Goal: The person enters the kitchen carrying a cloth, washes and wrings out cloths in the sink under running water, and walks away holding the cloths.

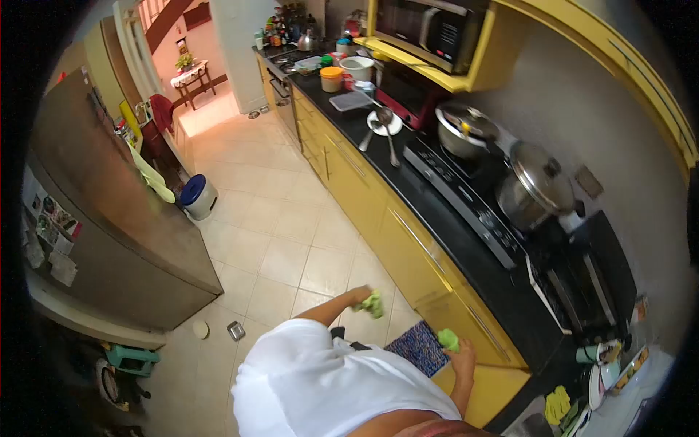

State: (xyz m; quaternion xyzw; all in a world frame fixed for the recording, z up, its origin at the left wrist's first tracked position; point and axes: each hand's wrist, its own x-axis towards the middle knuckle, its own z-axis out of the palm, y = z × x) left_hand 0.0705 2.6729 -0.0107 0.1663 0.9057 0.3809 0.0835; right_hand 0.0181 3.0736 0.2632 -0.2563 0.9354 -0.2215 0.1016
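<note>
My left hand (360, 294) is held out over the tiled floor, its fingers closed around a crumpled pale green thing (372, 305). Blur hides whether this is cloth or something leafy. Closer to the yellow cabinets, my right hand (461, 357) grips a brighter green bunched thing (448, 339), whose kind I cannot make out either. Beneath it lies a dark blue patterned mat (417, 348). Both hands are apart from each other, in front of my white shirt (328, 379).
Along the right runs a black counter (451, 247) above yellow cabinets (364, 197). A lidded pot (466, 131) and a larger pot (535, 186) stand on the hob. A brown fridge (124, 204), a blue-lidded bin (198, 197) and a small metal bowl (235, 331) are at left.
</note>
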